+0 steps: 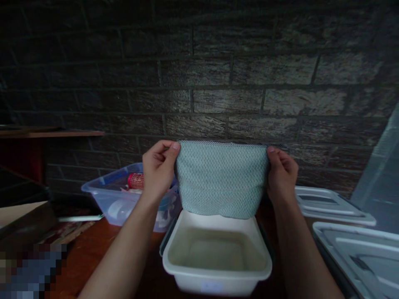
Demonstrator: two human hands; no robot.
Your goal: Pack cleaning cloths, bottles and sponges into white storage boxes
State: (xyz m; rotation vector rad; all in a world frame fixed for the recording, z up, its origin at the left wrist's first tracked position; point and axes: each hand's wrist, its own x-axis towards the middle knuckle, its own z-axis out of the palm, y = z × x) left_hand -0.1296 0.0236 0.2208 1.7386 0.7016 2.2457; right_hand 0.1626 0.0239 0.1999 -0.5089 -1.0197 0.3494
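A light teal textured cleaning cloth (222,178) with a dark mesh edge hangs spread out between my two hands. My left hand (160,166) pinches its upper left corner between thumb and fingers. At the upper right corner, my right hand (282,170) grips it the same way. Directly below hangs the cloth's lower edge, over the back rim of a white plastic basin (218,272); whether it touches the rim I cannot tell. Inside the basin is what looks like shallow, slightly cloudy water (218,251).
Left of the basin stands a clear bluish plastic bin (102,195) holding a red patterned item (136,181) and white pieces. Grey-white lids (358,253) lie at the right. A dark brick wall (212,95) rises behind the reddish-brown tabletop (93,257). A cardboard box (28,220) sits far left.
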